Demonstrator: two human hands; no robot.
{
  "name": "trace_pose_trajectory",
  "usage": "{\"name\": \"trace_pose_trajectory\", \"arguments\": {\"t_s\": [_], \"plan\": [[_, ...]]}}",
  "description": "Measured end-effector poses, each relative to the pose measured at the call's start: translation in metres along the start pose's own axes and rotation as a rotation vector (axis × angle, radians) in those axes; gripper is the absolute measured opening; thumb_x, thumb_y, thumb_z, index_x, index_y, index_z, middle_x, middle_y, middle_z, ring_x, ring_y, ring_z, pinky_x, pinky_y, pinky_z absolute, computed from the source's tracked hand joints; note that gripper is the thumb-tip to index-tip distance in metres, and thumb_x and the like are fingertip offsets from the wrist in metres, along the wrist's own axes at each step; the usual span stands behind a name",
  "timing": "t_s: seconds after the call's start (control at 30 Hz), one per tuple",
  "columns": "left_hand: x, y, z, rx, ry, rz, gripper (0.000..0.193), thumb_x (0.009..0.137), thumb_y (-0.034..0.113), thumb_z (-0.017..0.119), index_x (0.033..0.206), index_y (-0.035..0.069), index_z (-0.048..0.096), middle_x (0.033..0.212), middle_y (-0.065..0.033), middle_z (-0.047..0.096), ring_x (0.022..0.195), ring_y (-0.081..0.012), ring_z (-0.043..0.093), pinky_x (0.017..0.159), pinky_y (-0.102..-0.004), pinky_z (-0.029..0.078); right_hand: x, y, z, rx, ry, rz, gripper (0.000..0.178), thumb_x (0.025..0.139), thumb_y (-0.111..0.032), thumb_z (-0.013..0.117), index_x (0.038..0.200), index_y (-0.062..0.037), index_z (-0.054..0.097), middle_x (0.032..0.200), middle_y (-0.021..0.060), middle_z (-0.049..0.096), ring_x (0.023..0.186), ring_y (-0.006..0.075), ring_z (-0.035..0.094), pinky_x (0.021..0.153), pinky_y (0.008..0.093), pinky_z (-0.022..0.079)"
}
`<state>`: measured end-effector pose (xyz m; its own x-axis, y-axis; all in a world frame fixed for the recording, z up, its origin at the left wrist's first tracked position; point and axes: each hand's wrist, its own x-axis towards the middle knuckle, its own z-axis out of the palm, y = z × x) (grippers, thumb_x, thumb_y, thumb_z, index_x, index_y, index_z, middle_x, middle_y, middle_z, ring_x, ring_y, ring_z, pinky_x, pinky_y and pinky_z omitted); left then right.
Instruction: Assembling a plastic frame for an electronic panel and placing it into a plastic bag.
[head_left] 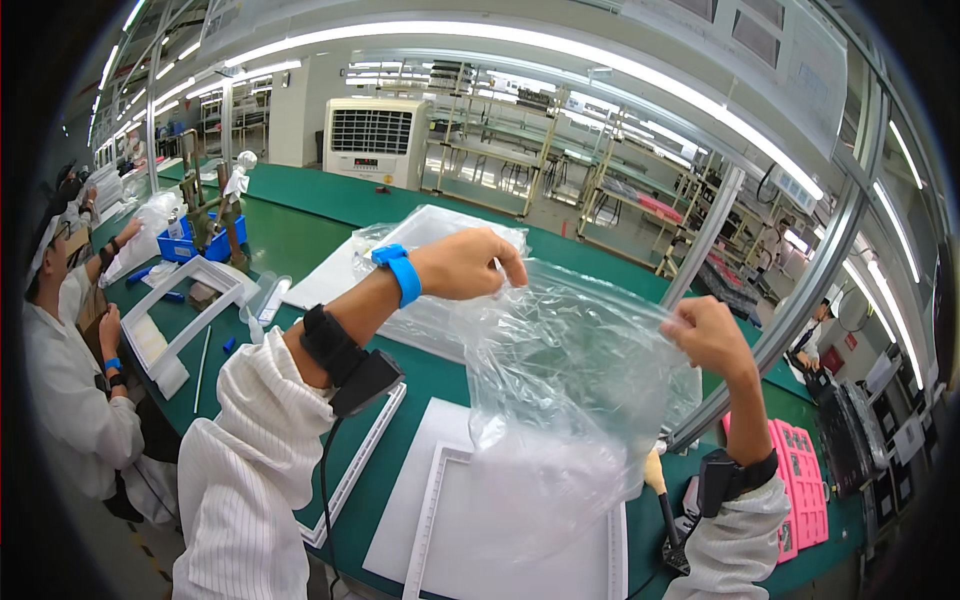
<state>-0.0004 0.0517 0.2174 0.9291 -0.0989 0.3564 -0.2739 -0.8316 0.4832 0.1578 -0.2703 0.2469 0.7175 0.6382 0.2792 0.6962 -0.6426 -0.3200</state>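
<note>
A clear plastic bag (570,370) hangs stretched between my two raised hands over the bench. My left hand (465,265), with a blue strap at the wrist, pinches its upper left edge. At the upper right corner, my right hand (708,335) has its fingers closed on the plastic. Below the bag lie a white sheet (410,500) and a white rectangular frame (432,525), partly seen through the film. Behind my left hand rests a stack of white panels in clear wrapping (425,325). Another narrow white frame piece (365,455) lies under my left forearm.
Right of the bag stand a metal post (705,415), a brush with a pale handle (656,475) and a pink tray (800,480). On the left, a co-worker (75,330) sits near another white frame (170,345) and a blue bin (180,243). The bench surface (300,225) is green.
</note>
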Motion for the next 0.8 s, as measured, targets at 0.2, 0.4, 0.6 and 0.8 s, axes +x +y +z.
{"name": "trace_pose_trajectory", "arguments": {"t_s": [0.2, 0.4, 0.6, 0.8], "plan": [[0.011, -0.011, 0.021, -0.625, 0.112, -0.252, 0.028, 0.100, 0.018, 0.057, 0.112, -0.003, 0.072, 0.100, -0.0099, 0.074, 0.092, -0.0159, 0.069, 0.079, -0.0275, 0.053, -0.004, -0.008, -0.005, 0.219, 0.151, 0.022, 0.012, 0.092, -0.006, 0.063, 0.089, 0.0051, 0.064, 0.064, 0.0101, 0.065, 0.051, 0.0153, 0.061, 0.048, 0.0313, 0.048], [0.004, -0.022, 0.038, -0.770, 0.164, -0.210, 0.028, 0.100, 0.016, 0.059, 0.120, -0.003, 0.067, 0.099, -0.0115, 0.073, 0.087, -0.0144, 0.069, 0.079, -0.0254, 0.053, -0.010, -0.010, 0.003, 0.201, 0.360, -0.127, 0.010, 0.092, -0.004, 0.061, 0.095, 0.0048, 0.064, 0.068, 0.0126, 0.065, 0.053, 0.0171, 0.062, 0.051, 0.0328, 0.047], [-0.018, -0.020, 0.040, -0.853, 0.132, -0.185, 0.021, 0.094, 0.011, 0.069, 0.112, 0.004, 0.062, 0.097, -0.0109, 0.074, 0.089, -0.0147, 0.070, 0.081, -0.0262, 0.054, -0.023, -0.011, 0.011, 0.223, 0.496, -0.176, 0.010, 0.095, -0.004, 0.059, 0.099, 0.0038, 0.063, 0.073, 0.0108, 0.064, 0.055, 0.0156, 0.062, 0.052, 0.0303, 0.049], [-0.025, -0.024, 0.044, -0.891, -0.041, 0.014, 0.022, 0.082, 0.003, 0.081, 0.092, 0.007, 0.062, 0.098, -0.0083, 0.073, 0.095, -0.0154, 0.070, 0.087, -0.0282, 0.056, -0.020, 0.003, 0.017, 0.381, 0.461, -0.078, 0.008, 0.095, -0.004, 0.061, 0.097, 0.0024, 0.065, 0.075, 0.0049, 0.062, 0.060, 0.0101, 0.060, 0.054, 0.0261, 0.050]]}}
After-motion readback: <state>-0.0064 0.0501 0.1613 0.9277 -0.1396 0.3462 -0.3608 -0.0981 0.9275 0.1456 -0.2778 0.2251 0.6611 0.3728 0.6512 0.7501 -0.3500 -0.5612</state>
